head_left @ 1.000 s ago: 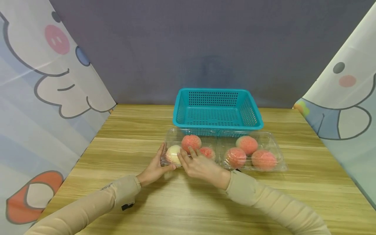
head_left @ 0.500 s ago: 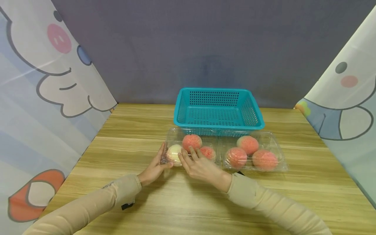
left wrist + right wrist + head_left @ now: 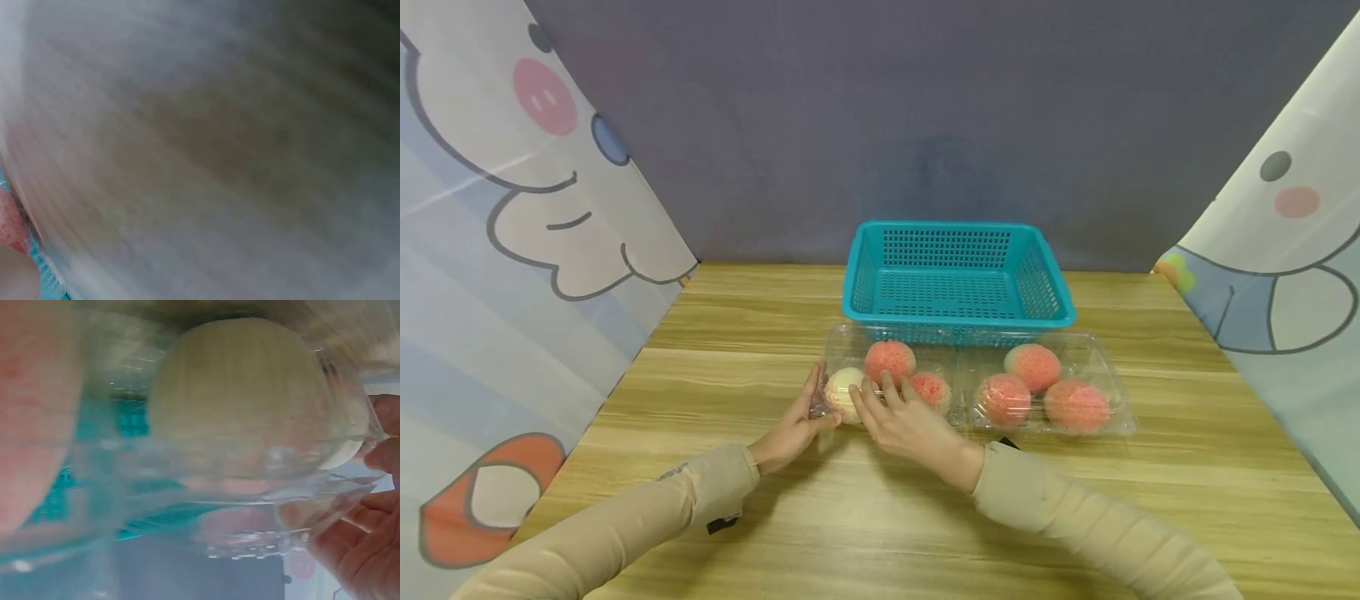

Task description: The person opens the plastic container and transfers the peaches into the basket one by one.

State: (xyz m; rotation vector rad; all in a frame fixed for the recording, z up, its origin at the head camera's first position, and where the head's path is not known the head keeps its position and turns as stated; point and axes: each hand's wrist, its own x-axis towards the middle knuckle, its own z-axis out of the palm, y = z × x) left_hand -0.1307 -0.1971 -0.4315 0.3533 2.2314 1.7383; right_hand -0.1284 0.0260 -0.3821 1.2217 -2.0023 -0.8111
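Note:
A clear plastic box (image 3: 847, 340) holds a pale peach (image 3: 841, 385) and two pink-red peaches (image 3: 890, 360). My left hand (image 3: 790, 437) grips this box's near left corner, thumb at the front and fingers along the side. Seen from the right wrist, the left hand (image 3: 369, 550) pinches the plastic beside the pale peach (image 3: 240, 394). With fingers spread and extended, my right hand (image 3: 913, 429) rests on the box's near side, fingertips over the peaches. The left wrist view is mostly blurred; a bit of red peach (image 3: 11, 222) shows at its lower left.
A second clear box (image 3: 1097, 367) with three pink peaches (image 3: 1077, 407) adjoins the first on the right. Behind both stands a teal perforated basket (image 3: 958, 321). Wood-grain table (image 3: 850, 533) surrounds them, with a grey backdrop (image 3: 925, 125) and printed curtains at the sides.
Both hands stay on the left box in nearly the same pose. My left thumb has shifted slightly left along the box's front since the oldest frame. The peaches, boxes and basket show no clear movement.

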